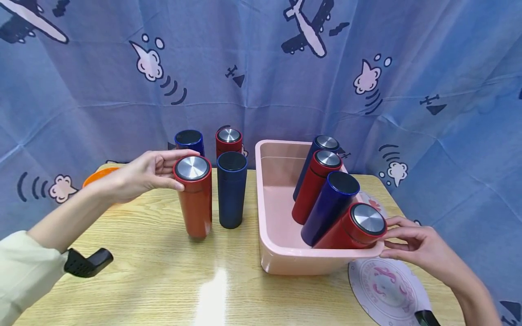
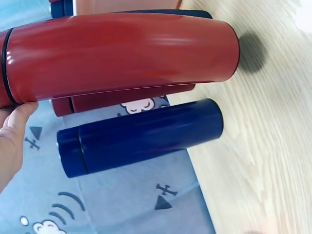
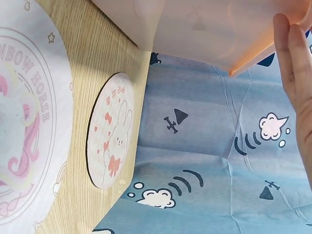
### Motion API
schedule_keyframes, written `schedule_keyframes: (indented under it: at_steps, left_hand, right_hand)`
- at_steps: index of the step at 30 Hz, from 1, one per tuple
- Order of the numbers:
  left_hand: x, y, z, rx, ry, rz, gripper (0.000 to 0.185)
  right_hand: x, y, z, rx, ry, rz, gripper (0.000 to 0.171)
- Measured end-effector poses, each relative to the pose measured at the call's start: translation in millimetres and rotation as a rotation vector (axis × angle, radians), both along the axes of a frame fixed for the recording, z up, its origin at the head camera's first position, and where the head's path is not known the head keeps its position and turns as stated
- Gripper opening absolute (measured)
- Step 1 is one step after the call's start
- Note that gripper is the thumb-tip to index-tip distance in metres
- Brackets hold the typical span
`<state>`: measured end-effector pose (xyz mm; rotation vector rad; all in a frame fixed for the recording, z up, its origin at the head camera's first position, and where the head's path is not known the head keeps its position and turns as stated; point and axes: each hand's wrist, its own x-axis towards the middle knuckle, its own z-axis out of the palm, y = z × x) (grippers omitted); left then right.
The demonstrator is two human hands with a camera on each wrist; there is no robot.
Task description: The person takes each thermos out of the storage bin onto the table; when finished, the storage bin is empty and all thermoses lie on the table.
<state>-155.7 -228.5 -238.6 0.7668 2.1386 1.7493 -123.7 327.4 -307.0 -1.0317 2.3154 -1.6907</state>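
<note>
An orange dish is partly hidden behind the left hand, far left of the pink tub. A red flask, upright on the table left of the tub, is gripped near its cap by the left hand, fingers curled round it. A navy flask stands between it and the tub. Four flasks are leaned inside the tub. The tub's near right rim is touched by the right hand, fingers loosely bent, nothing gripped.

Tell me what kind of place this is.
Likely a staged recording setup, not a home: a wooden table set against a hung airplane-print curtain, with matching flasks lined up and a pink tub of more.
</note>
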Motion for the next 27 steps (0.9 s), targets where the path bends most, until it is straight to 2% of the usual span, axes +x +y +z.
schedule_keyframes:
  at_steps: [7, 13, 27]
  left_hand:
    - [-5.4, -6, -8.5, 0.003, 0.003, -0.009, 0.068]
    - [-8.9, -10, -14.0, -0.025, -0.009, 0.0, 0.067]
    - [-18.0, -21, -20.0, -0.05, 0.005, -0.016, 0.067]
  right_hand:
    - [0.3, 1, -1.6, 0.002, -0.003, 0.002, 0.039]
    - [0.6, 0, -0.1, 0.054, 0.051, -0.029, 0.037]
    - [1.0, 2, -1.1, 0.067, 0.051, -0.044, 0.037]
